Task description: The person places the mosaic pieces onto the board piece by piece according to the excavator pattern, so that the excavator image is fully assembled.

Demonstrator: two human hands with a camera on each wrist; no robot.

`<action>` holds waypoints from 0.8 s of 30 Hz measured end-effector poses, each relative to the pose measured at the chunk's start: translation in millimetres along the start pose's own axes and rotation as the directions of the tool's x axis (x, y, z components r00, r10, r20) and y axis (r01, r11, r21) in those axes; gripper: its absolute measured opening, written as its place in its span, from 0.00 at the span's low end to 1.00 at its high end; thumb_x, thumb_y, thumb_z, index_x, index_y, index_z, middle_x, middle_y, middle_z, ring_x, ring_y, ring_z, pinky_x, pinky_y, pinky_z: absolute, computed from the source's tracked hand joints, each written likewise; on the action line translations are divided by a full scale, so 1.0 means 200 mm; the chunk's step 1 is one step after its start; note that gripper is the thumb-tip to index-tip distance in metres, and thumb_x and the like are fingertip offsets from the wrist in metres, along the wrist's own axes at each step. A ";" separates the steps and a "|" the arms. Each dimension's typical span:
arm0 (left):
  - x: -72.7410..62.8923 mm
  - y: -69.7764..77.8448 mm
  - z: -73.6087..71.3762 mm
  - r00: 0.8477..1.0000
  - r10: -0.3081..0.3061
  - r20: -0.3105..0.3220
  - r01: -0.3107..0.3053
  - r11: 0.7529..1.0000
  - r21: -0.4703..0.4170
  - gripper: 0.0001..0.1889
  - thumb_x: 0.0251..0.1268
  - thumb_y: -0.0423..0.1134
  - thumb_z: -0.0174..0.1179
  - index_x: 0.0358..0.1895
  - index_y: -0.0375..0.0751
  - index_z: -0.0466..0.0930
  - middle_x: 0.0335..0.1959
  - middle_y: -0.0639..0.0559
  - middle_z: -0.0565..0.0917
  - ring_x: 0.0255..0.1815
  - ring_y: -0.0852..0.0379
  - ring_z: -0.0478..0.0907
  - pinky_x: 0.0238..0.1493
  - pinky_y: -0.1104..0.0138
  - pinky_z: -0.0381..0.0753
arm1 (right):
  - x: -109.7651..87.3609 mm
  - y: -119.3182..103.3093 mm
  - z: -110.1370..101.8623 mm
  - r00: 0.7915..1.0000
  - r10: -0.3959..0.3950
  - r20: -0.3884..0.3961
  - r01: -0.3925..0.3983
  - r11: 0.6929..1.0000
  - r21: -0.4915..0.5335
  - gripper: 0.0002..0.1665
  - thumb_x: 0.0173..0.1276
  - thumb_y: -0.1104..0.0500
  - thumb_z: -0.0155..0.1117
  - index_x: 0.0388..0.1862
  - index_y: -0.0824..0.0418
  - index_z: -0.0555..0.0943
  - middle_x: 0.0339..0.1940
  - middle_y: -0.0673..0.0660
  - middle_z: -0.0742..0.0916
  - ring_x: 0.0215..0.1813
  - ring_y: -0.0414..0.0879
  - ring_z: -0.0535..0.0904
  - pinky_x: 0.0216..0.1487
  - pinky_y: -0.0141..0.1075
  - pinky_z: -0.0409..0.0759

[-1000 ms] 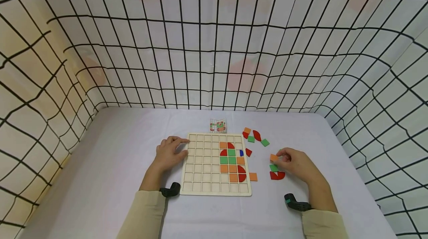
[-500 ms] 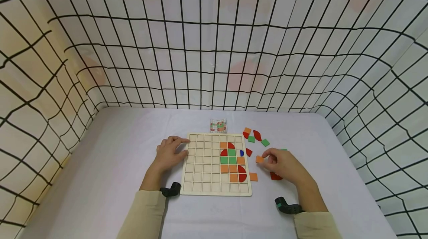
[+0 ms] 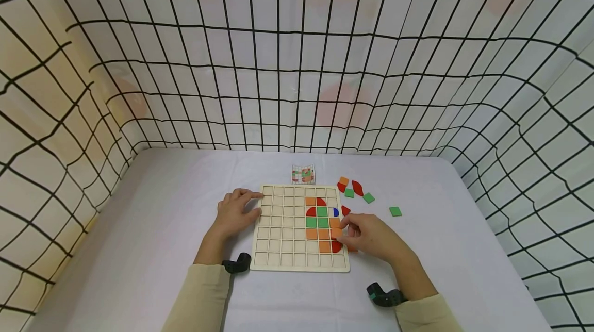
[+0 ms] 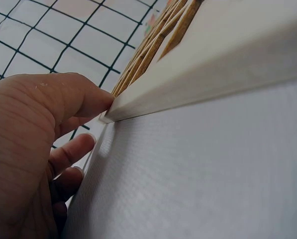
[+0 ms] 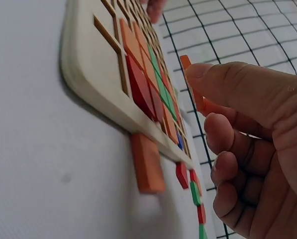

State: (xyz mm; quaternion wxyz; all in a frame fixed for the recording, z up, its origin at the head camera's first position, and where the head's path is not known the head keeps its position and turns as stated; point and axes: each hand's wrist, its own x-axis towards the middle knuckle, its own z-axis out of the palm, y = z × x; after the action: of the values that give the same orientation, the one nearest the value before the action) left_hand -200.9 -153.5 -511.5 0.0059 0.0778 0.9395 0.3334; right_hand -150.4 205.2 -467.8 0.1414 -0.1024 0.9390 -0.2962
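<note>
A pale wooden grid board (image 3: 283, 218) lies on the table, with orange, green, red and blue pieces set in cells on its right side. My left hand (image 3: 234, 213) rests at its left edge, thumb and index fingertip touching the rim. Between thumb and index finger, my right hand (image 3: 373, 234) pinches an orange square tile (image 5: 185, 61). It holds this tile over the board's right columns, overlapping a red piece (image 3: 336, 247) in the head view. In the right wrist view the held tile is raised above the board. Another orange tile (image 5: 148, 162) lies against the right edge, mostly hidden by my hand in the head view.
Loose pieces lie right of the board: a red leaf shape (image 3: 357, 188), green squares (image 3: 368, 198), an orange square (image 3: 344, 181) and a small red piece (image 3: 345, 211). A green square (image 3: 395, 211) lies farther right. Behind the board is a small pattern card (image 3: 303, 174). Black wire mesh (image 3: 301, 69) surrounds the table.
My right hand has carried the orange tile left from the loose pieces to over the board's right side. A green square now lies exposed farther right. The left hand stays put.
</note>
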 end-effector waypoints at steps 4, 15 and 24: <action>0.00 0.00 0.00 1.000 0.000 -0.002 0.000 1.000 0.001 0.21 0.66 0.46 0.63 0.63 0.54 0.82 0.63 0.44 0.77 0.63 0.40 0.69 0.60 0.43 0.60 | 0.01 -0.04 0.04 0.998 -0.054 0.041 0.055 0.998 -0.035 0.12 0.61 0.49 0.77 0.38 0.48 0.82 0.22 0.46 0.76 0.28 0.40 0.72 0.28 0.30 0.67; 0.00 0.00 0.00 1.000 0.012 -0.011 -0.012 1.000 0.000 0.21 0.66 0.46 0.63 0.62 0.53 0.82 0.63 0.43 0.77 0.62 0.40 0.70 0.59 0.43 0.61 | 0.01 -0.12 0.12 0.985 -0.146 0.097 0.159 0.976 -0.149 0.11 0.62 0.49 0.75 0.38 0.48 0.83 0.18 0.43 0.76 0.26 0.36 0.72 0.29 0.30 0.69; 0.00 0.01 0.00 1.000 -0.011 0.013 0.011 1.000 0.007 0.22 0.66 0.47 0.62 0.63 0.54 0.81 0.63 0.44 0.77 0.64 0.40 0.69 0.61 0.42 0.60 | 0.03 -0.18 0.15 0.984 -0.154 0.095 0.168 0.971 -0.168 0.12 0.61 0.49 0.76 0.31 0.47 0.80 0.18 0.42 0.75 0.27 0.37 0.73 0.29 0.30 0.69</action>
State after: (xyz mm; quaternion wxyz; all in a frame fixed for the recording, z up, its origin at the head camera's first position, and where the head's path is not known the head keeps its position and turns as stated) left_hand -201.6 -152.7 -510.0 0.0135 0.0749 0.9411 0.3295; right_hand -142.1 158.8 -472.3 0.1453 -0.2021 0.9435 -0.2186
